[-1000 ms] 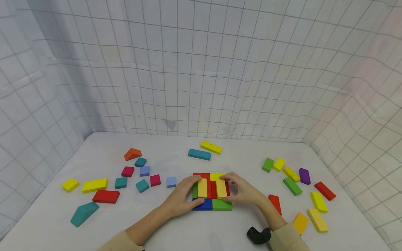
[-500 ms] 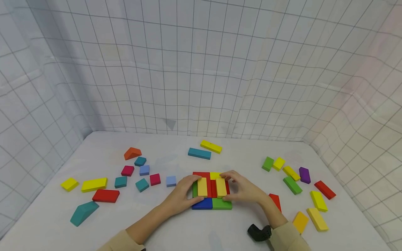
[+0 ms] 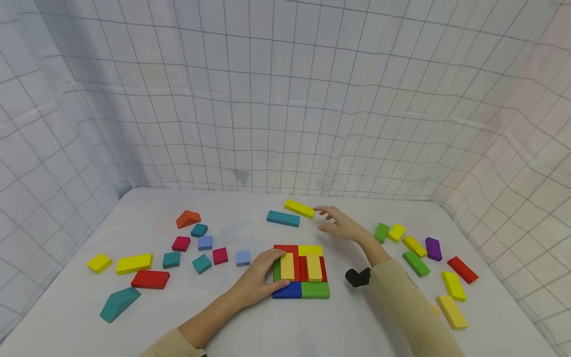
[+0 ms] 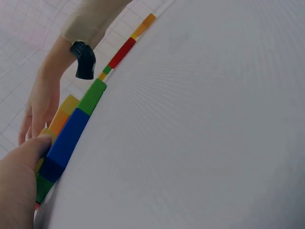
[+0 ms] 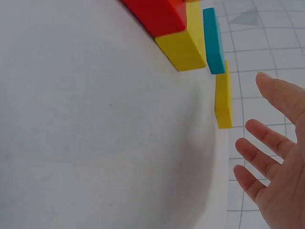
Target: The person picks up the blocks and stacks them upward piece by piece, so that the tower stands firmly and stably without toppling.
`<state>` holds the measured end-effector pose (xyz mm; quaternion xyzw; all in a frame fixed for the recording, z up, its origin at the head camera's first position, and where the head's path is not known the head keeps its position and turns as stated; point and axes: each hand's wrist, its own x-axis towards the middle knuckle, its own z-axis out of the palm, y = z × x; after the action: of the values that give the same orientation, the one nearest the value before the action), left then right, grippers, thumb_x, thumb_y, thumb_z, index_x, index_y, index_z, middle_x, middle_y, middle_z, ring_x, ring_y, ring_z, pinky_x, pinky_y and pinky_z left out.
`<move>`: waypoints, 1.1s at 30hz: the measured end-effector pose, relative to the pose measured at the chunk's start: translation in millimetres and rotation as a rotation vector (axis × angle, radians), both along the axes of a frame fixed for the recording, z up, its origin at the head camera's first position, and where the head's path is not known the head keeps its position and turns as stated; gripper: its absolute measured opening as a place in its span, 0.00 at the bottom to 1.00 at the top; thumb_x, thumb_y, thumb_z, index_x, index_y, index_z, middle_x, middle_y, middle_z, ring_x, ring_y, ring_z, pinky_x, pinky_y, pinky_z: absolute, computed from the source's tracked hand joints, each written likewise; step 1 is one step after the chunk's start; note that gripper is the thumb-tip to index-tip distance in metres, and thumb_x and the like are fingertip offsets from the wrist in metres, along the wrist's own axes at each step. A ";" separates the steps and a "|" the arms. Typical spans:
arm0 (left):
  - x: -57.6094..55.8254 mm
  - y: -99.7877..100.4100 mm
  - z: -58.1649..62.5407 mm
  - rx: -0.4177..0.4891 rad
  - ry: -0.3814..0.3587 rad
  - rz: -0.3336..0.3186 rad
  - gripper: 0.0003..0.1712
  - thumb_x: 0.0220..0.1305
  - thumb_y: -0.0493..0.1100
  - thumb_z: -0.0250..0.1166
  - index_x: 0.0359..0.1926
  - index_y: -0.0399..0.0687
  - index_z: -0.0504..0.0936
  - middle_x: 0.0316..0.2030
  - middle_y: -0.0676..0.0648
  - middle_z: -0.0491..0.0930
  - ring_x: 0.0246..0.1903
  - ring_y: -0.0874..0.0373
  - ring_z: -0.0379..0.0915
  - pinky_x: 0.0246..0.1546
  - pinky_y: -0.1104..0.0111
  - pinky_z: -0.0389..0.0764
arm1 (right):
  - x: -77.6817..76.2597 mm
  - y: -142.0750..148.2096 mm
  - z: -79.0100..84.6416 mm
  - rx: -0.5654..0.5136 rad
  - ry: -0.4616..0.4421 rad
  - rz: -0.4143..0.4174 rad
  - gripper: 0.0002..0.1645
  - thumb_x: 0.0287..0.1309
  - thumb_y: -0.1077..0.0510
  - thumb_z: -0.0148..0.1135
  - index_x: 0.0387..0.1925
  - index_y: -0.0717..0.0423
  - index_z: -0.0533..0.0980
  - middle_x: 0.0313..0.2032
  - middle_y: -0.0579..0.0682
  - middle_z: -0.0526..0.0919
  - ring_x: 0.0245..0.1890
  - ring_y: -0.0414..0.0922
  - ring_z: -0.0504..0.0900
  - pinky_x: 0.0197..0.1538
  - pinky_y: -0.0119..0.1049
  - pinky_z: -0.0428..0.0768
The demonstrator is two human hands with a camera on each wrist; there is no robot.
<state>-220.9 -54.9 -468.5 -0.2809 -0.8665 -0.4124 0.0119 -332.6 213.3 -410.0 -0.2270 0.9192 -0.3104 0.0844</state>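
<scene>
A flat patch of red, green, blue and yellow blocks lies mid-table, with two pale yellow blocks on top. My left hand [image 3: 255, 281] holds the left pale yellow block [image 3: 287, 267], fingers at its far end and thumb at its near end. The right pale yellow block [image 3: 314, 267] lies untouched on the red blocks. Beyond the patch, my right hand [image 3: 341, 224] is raised with fingers spread and nothing in it. Its fingertips come right up to the end of a long yellow block [image 3: 300, 208], beside a long blue block [image 3: 283, 218].
Several small teal, crimson and light blue blocks, an orange wedge [image 3: 188, 218] and a red block [image 3: 150, 279] are scattered left. Green, yellow, purple and red blocks lie right, including a purple block [image 3: 433, 249]. A dark device [image 3: 358, 277] is on my right wrist. Gridded curtains surround the table.
My right hand has let go of the right pale yellow block and moved away toward the long yellow block at the back. My left hand has stayed put.
</scene>
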 end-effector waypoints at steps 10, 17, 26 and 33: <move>0.3 -0.2 -0.4 0.005 -0.002 -0.011 0.38 0.56 0.61 0.61 0.63 0.48 0.64 0.61 0.48 0.64 0.61 0.51 0.57 0.57 0.54 0.67 | -30.1 -8.4 -14.0 0.107 0.006 0.024 0.30 0.62 0.55 0.54 0.65 0.50 0.60 0.65 0.57 0.59 0.64 0.54 0.56 0.64 0.53 0.56; -0.1 -0.3 -1.7 0.006 0.016 -0.009 0.38 0.56 0.61 0.61 0.63 0.48 0.64 0.61 0.48 0.64 0.61 0.52 0.57 0.56 0.54 0.67 | -35.2 -12.8 -21.4 0.208 0.048 0.035 0.31 0.63 0.54 0.53 0.67 0.48 0.59 0.66 0.54 0.60 0.66 0.52 0.55 0.66 0.50 0.54; 0.3 -1.3 -1.6 0.004 0.014 -0.010 0.38 0.56 0.61 0.61 0.63 0.48 0.64 0.61 0.48 0.64 0.61 0.52 0.57 0.57 0.53 0.66 | -28.8 -8.8 -25.2 0.138 0.110 -0.105 0.22 0.54 0.53 0.63 0.52 0.54 0.76 0.51 0.51 0.78 0.52 0.48 0.73 0.58 0.44 0.69; -0.2 -1.3 -2.7 0.004 0.021 -0.007 0.38 0.56 0.62 0.60 0.63 0.49 0.64 0.61 0.48 0.64 0.62 0.52 0.57 0.58 0.54 0.65 | -26.9 0.6 -31.4 -0.004 0.115 -0.153 0.19 0.53 0.59 0.65 0.48 0.56 0.76 0.45 0.50 0.79 0.40 0.45 0.73 0.48 0.39 0.75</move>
<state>-221.0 -56.2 -471.2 -0.2884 -0.8646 -0.4109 0.0203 -359.5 213.9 -441.3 -0.1739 0.9366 -0.3041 0.0072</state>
